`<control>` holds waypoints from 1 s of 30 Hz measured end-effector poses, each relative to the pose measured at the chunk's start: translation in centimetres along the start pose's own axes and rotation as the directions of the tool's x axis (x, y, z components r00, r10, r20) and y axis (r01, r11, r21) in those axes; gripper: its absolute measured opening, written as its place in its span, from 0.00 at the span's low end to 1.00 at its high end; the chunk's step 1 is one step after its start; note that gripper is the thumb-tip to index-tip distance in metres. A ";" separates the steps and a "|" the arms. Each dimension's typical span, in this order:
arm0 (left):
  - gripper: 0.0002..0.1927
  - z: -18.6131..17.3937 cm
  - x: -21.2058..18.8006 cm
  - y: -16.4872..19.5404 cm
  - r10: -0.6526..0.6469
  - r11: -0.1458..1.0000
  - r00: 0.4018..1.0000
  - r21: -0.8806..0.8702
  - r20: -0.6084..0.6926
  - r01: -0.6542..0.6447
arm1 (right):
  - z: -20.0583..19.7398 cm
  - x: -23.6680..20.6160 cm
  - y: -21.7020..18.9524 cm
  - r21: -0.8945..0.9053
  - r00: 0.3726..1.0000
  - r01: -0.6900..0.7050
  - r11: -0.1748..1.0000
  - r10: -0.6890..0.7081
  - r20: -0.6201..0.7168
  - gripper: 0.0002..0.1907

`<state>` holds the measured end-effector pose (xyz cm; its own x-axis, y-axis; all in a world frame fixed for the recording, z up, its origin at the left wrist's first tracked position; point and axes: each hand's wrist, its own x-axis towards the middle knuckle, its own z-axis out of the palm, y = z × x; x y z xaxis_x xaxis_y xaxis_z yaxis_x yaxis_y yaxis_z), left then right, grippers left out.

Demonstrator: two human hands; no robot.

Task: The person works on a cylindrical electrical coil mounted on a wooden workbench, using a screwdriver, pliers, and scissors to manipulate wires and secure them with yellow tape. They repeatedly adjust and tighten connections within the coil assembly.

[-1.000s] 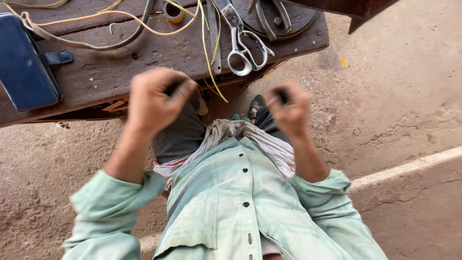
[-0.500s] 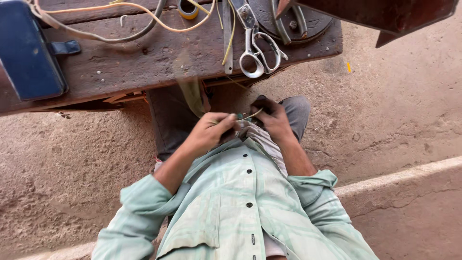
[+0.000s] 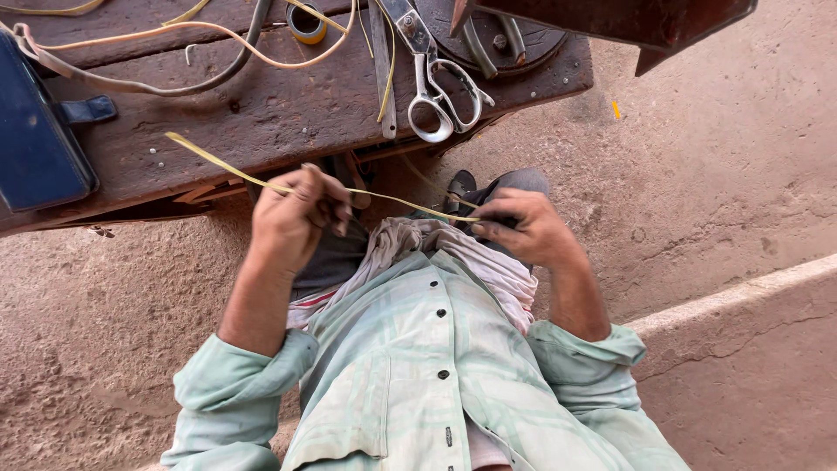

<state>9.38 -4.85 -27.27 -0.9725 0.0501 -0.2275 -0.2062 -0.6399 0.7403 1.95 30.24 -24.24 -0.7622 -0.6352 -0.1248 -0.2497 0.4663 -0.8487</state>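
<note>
Both forearms are raised in front of the torso, elbows bent and sleeves rolled up. The left hand [image 3: 292, 218] is curled into a closed grip, knuckles up. The right hand [image 3: 523, 228] sits a little lower — its fingers [image 3: 488, 228] pinched together, pointing toward the left one.

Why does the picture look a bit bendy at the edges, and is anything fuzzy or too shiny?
In the head view, the wide lens curves the bench edge and the concrete ledge. The light is soft and warm, with no hard shadows. The scissors catch a small gleam. The left hand, right hand and yellow strip look fairly sharp.
</note>
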 end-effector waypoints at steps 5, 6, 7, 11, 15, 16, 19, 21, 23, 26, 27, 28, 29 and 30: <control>0.18 0.3 -0.2 0.1 0.013 0.989 1.000 -0.145 0.013 -0.011 | -2.5 -1.1 -5.0 0.304 0.949 0.315 0.899 -0.302 -0.092 0.09; 0.17 0.8 -0.1 -0.3 0.022 0.989 0.999 -0.149 0.026 -0.018 | -2.4 -0.9 -5.8 0.372 0.927 0.376 0.849 -0.349 -0.140 0.09; 0.17 1.4 0.0 -0.7 0.011 0.980 1.000 -0.198 0.027 -0.006 | -2.1 -0.5 -6.5 0.422 0.902 0.432 0.797 -0.387 -0.191 0.09; 0.15 4.1 -0.3 -0.6 -0.046 0.997 0.997 0.059 -0.069 0.050 | -1.4 0.6 -8.0 0.512 0.887 0.462 0.724 -0.377 -0.268 0.10; 0.06 7.9 -3.6 2.1 0.501 0.451 0.832 0.749 0.237 -0.485 | -1.2 0.7 -8.4 0.491 0.921 0.389 0.780 -0.340 -0.189 0.09; 0.08 8.8 -4.0 3.0 0.546 0.363 0.787 0.766 0.288 -0.531 | -1.1 0.8 -8.5 0.480 0.921 0.388 0.787 -0.352 -0.168 0.09; 0.15 11.0 -4.7 5.4 0.581 0.115 0.673 0.772 0.458 -0.625 | -0.5 1.2 -8.8 0.454 0.915 0.392 0.800 -0.390 -0.103 0.08; 0.17 11.9 -4.3 6.7 0.508 -0.009 0.632 0.737 0.586 -0.676 | -0.2 1.8 -9.2 0.435 0.901 0.415 0.799 -0.429 -0.070 0.08; 0.19 12.8 -4.0 7.3 0.440 -0.052 0.641 0.731 0.629 -0.681 | -0.3 2.1 -9.6 0.358 0.892 0.441 0.823 -0.447 -0.070 0.08; 0.20 13.0 -3.9 8.2 0.379 -0.099 0.654 0.731 0.655 -0.675 | -0.8 2.3 -10.5 0.213 0.893 0.444 0.870 -0.450 -0.021 0.08; 0.20 12.8 -3.9 8.5 0.367 -0.117 0.658 0.734 0.658 -0.669 | -1.0 2.3 -10.7 0.159 0.893 0.443 0.882 -0.449 0.002 0.08; 0.19 12.7 -3.8 8.7 0.359 -0.125 0.664 0.739 0.656 -0.662 | -1.2 2.3 -11.0 0.153 0.899 0.430 0.890 -0.438 0.022 0.08; 0.17 12.5 -3.8 8.9 0.352 -0.141 0.670 0.744 0.654 -0.653 | -1.3 2.4 -11.3 0.147 0.900 0.423 0.894 -0.433 0.042 0.08; 0.15 12.3 -3.8 9.2 0.344 -0.154 0.679 0.752 0.649 -0.640 | -1.4 2.5 -11.5 0.145 0.902 0.415 0.898 -0.427 0.063 0.09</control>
<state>9.87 -1.49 -11.79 -0.8016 0.3116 0.5102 0.5731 0.6435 0.5074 2.09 24.16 -14.04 -0.5433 -0.8110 0.2170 -0.4541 0.0665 -0.8884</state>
